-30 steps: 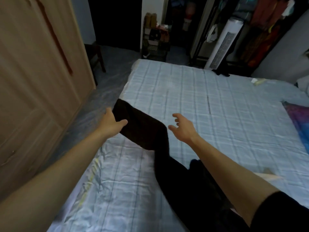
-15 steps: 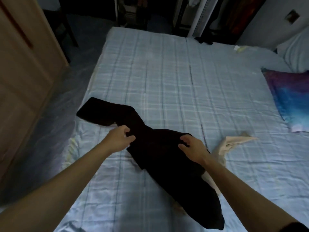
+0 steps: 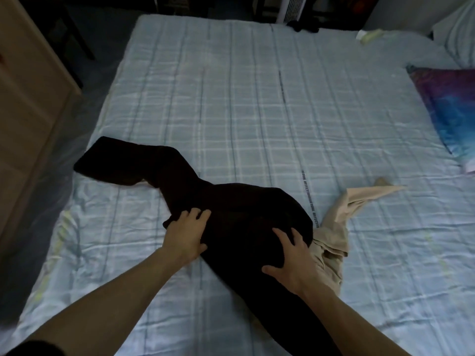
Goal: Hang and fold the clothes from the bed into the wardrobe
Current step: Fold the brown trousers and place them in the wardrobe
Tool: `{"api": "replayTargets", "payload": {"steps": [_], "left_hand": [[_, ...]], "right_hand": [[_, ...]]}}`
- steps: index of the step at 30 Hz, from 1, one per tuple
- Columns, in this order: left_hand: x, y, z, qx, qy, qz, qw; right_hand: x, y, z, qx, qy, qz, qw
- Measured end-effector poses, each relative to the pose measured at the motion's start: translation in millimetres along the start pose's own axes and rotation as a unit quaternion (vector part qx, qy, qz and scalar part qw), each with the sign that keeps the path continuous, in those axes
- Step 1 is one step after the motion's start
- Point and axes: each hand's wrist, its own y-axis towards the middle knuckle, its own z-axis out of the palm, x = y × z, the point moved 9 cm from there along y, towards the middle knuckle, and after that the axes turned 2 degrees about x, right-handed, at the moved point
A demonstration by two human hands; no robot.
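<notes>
Nearest to me, both bare forearms reach up from the bottom of the view onto the bed (image 3: 231, 98). My left hand (image 3: 186, 233) lies palm down on the near left edge of the black garment (image 3: 231, 209), with its fingers (image 3: 198, 214) straight, slightly spread and pressing on the cloth. My right hand (image 3: 293, 255) is flat on the garment's right side, fingers fanned wide and thumb out to the left, so nothing is pinched in either hand.

The black garment lies on the bed in front of me. Its bulk is between and just beyond my hands, one end runs down past my right forearm and out of view, and a long narrow part stretches away to the bed's left edge. I can't make out what kind of garment it is; it's too dark.

Just right of it is a beige garment (image 3: 334, 227), crumpled and tucked partly under the black one, with one thin end pointing right.

Further out, the pale blue checked sheet (image 3: 257, 73) is creased near me and smoother beyond. On the right sits a purple-and-blue pillow (image 3: 447, 106), with a white pillow (image 3: 460, 39) beyond it in the far corner. A small pale item (image 3: 370, 37) lies near the bed's far edge; I can't tell what it is. The wooden wardrobe (image 3: 25, 98) stands on the left across a strip of floor (image 3: 102, 47), and a white slatted appliance (image 3: 291, 9) stands past the far end.
</notes>
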Motion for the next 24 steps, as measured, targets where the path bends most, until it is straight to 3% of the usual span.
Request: {"api": "replayTargets", "payload": {"steps": [7,11,17,24], "left_hand": [[6.1,33.3,36.8,0.036,0.048,-0.020,0.998],[2.1,36.6,30.3,-0.009,0.080,-0.002,0.997],[16.4,35.9,-67.7,-0.127,0.080,0.100,0.984],[99.9,47.7,-217.1,-0.267,0.142,0.068,0.951]], "right_hand": [[2.7,16.8,-7.1,-0.059,0.048,-0.017,0.997],[14.0,24.7,-16.6,-0.068,0.042,-0.044,0.996],[74.5,44.1,-54.7,-0.078,0.040,-0.125,0.988],[164.1,56.8,-85.0,-0.121,0.020,-0.261,0.957]]}}
